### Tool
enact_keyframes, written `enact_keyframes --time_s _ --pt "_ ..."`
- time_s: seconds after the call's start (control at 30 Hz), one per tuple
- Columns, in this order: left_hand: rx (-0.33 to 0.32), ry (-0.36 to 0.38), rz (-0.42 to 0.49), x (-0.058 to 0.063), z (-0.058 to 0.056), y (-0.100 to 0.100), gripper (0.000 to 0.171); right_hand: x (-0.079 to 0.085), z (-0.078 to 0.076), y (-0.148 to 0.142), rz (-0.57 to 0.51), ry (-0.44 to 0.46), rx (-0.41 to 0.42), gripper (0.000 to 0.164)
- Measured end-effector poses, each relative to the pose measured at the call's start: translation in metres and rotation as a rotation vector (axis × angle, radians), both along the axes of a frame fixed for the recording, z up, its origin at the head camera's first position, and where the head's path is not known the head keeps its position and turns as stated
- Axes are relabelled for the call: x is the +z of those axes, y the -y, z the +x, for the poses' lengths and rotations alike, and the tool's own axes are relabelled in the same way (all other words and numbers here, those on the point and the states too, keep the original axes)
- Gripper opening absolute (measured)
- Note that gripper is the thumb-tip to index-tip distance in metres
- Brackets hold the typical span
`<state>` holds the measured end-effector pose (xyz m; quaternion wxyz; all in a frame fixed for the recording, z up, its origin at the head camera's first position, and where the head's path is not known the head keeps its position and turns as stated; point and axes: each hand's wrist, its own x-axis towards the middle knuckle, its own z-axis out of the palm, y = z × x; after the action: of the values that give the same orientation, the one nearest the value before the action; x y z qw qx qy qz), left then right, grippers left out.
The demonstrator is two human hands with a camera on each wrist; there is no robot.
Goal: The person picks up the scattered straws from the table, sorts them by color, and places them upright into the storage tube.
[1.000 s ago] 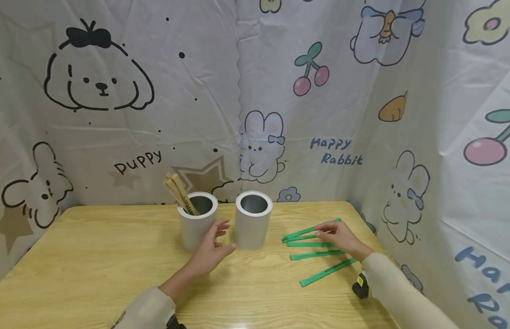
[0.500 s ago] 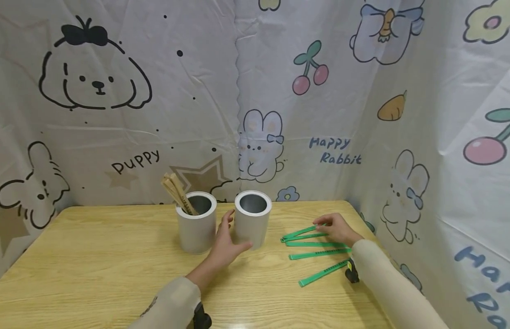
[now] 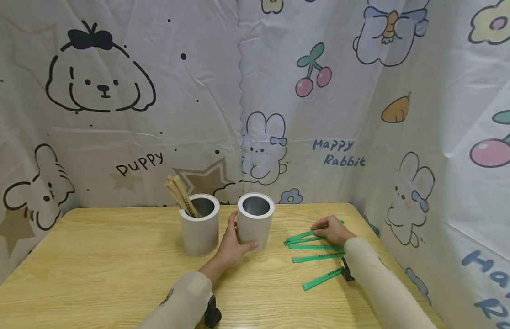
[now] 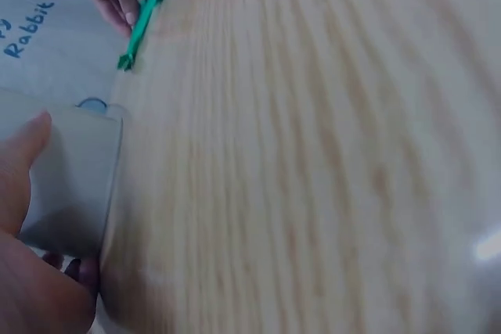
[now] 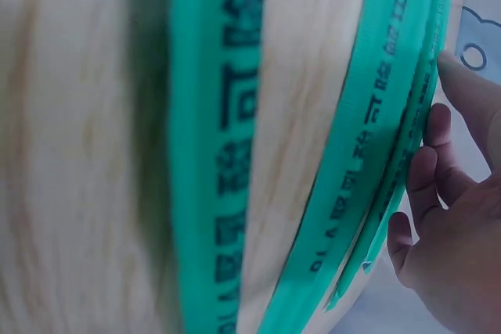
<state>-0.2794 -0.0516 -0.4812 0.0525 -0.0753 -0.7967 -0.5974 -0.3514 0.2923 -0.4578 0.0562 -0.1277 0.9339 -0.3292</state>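
In the head view, my left hand (image 3: 231,249) holds the right-hand white cup (image 3: 259,230) from its left side, thumb in front and fingers behind. The cup stands upright, and its visible inside looks bare. My right hand (image 3: 335,230) is at the far end of several green wrapped straws (image 3: 318,257) lying fanned on the table. In the right wrist view, its thumb and fingers pinch the farthest green wrapped straw (image 5: 411,142). Dark printing runs along the wrappers. The far ends of some straws are hidden under the right hand and sleeve.
Left of the held cup stands a second white cup (image 3: 199,237) with brown sticks (image 3: 182,196) leaning out of it. The wooden table (image 3: 115,274) ends at a printed cloth (image 3: 205,114) behind and on the right.
My left hand has moved right from beside the left cup and taken hold of the right one. The right hand has shifted slightly left along the green straws.
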Motion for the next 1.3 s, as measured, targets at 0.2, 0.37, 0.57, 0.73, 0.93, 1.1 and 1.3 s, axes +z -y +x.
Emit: enact_keyframes --time_s 0.2,0.37,0.57,0.73,0.93,1.1,1.3 --pt "0.004 0.028 -0.030 -0.005 -0.002 0.002 0.112 -0.006 -0.006 0.001 0.060 -0.020 -0.036 0.007" --pt "-0.019 0.059 -0.024 -0.003 -0.002 0.004 0.107 -0.006 -0.008 -0.002 0.016 -0.011 -0.042 0.004" --pt "-0.029 0.092 -0.018 0.000 -0.001 0.005 0.106 0.010 -0.006 0.000 -0.065 -0.026 -0.044 0.009" --pt "-0.032 0.089 -0.030 0.001 -0.001 0.007 0.108 0.050 -0.004 0.024 -0.282 -0.061 -0.049 0.024" --pt "-0.048 0.093 -0.015 0.002 -0.001 0.009 0.109 0.123 0.015 0.086 -0.766 0.013 0.009 0.015" --pt "-0.066 0.114 -0.003 0.005 0.000 0.008 0.106 0.157 0.030 0.140 -1.073 0.080 0.137 0.028" --pt "-0.094 0.124 0.025 0.003 -0.001 0.007 0.105 0.142 0.029 0.169 -0.888 0.103 0.146 0.021"
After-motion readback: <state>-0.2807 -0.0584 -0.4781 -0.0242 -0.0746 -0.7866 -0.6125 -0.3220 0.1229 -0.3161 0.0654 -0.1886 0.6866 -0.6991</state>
